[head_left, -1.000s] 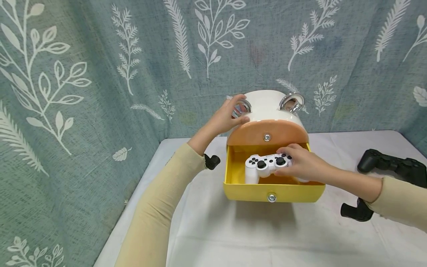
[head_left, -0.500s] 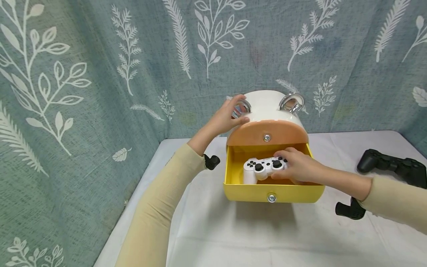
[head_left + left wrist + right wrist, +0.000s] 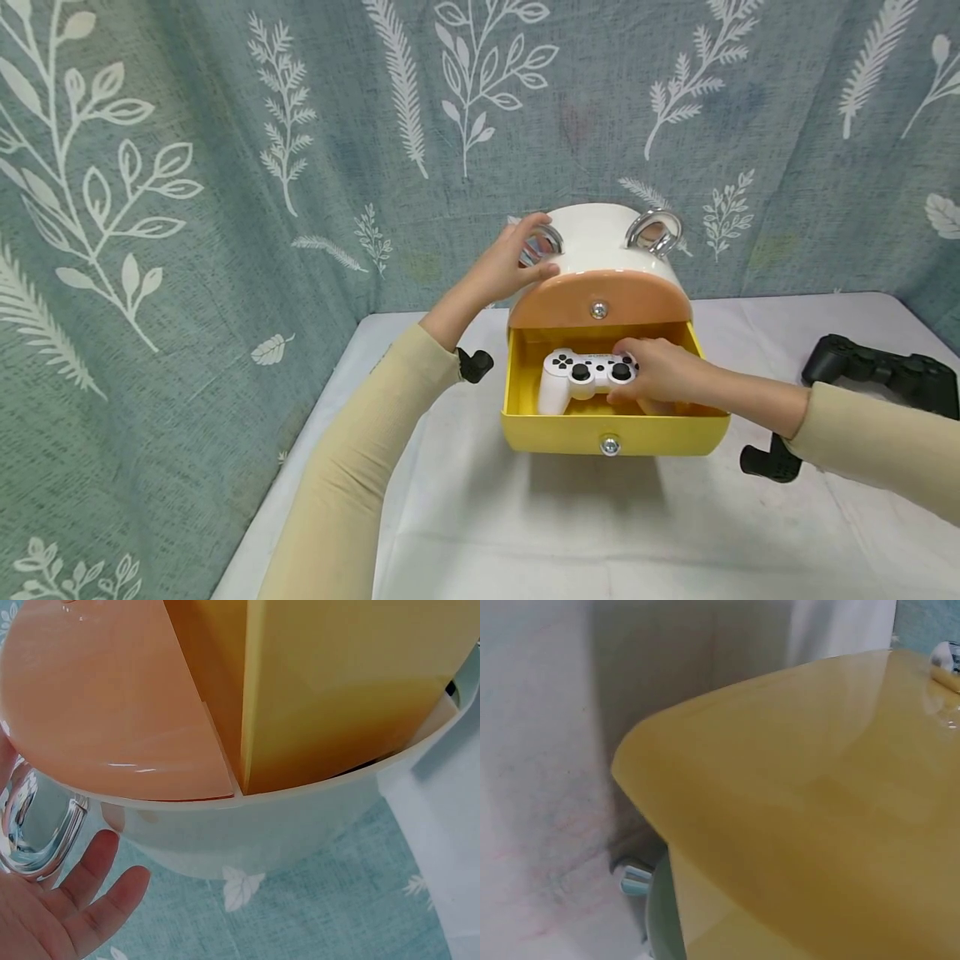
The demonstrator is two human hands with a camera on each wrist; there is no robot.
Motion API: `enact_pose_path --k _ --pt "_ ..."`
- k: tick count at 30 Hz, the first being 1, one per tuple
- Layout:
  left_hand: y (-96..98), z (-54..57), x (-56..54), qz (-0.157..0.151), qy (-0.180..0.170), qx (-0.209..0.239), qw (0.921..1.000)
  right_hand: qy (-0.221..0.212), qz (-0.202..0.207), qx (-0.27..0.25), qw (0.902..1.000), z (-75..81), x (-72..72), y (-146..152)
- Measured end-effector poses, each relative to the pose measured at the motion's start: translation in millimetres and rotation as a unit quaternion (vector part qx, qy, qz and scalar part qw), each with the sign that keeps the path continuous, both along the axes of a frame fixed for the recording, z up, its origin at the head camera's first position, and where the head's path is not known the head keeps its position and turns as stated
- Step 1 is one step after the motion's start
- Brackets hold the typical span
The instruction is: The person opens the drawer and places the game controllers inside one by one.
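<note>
A white game controller (image 3: 578, 372) with black sticks is inside the pulled-out yellow drawer (image 3: 615, 433). My right hand (image 3: 663, 373) pinches its right end, thumb in front and fingers behind; the hand hides that grip. The drawer belongs to a rounded mini cabinet (image 3: 596, 237) with a white shell and an orange upper drawer (image 3: 600, 292). At the cabinet's upper left, my left hand (image 3: 506, 258) rests against the shell around a silver ring (image 3: 553, 237). In the left wrist view, two fingers (image 3: 109, 907) are extended and spread beside the ring. The right wrist view shows mostly the drawer front (image 3: 802, 772).
To the right on the white-covered table (image 3: 480, 533) lies a black game controller (image 3: 885, 375), partly behind the right sleeve. A second silver ring (image 3: 654, 232) stands out from the cabinet's upper right. A leaf-patterned curtain (image 3: 337, 150) hangs behind and to the left.
My right hand has shifted left with the white controller, which now sits further left inside the yellow drawer. The left hand and cabinet have stayed in place.
</note>
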State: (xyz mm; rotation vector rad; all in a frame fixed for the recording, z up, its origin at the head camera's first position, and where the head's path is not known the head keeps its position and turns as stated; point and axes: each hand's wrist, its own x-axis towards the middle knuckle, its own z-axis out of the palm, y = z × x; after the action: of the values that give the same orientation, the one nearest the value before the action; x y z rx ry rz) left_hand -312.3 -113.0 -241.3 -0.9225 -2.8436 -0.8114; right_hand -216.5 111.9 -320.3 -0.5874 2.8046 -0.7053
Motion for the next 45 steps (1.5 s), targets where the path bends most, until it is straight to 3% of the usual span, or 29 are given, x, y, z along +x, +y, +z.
enact_pose_path --k 6,20,31,37,45 --pt "0.2 -0.7 0.6 -0.003 0.0 -0.002 1.0 -0.023 0.001 0.007 0.9997 1.9 -2.2 1" --pt "0.7 0.2 -0.1 -0.003 0.001 0.0 1.0 -0.002 0.03 -0.008 0.9995 15.1 1.6 8" --pt "0.9 0.7 0.8 -0.003 -0.002 0.001 1.0 0.018 0.042 -0.003 0.999 34.4 6.4 14" --pt "0.9 0.7 0.6 0.001 -0.003 0.001 1.0 0.019 0.041 -0.011 0.9989 40.9 12.6 18" --pt "1.3 0.4 1.3 0.002 0.002 0.0 1.0 0.02 0.051 -0.07 0.9961 53.0 32.4 25"
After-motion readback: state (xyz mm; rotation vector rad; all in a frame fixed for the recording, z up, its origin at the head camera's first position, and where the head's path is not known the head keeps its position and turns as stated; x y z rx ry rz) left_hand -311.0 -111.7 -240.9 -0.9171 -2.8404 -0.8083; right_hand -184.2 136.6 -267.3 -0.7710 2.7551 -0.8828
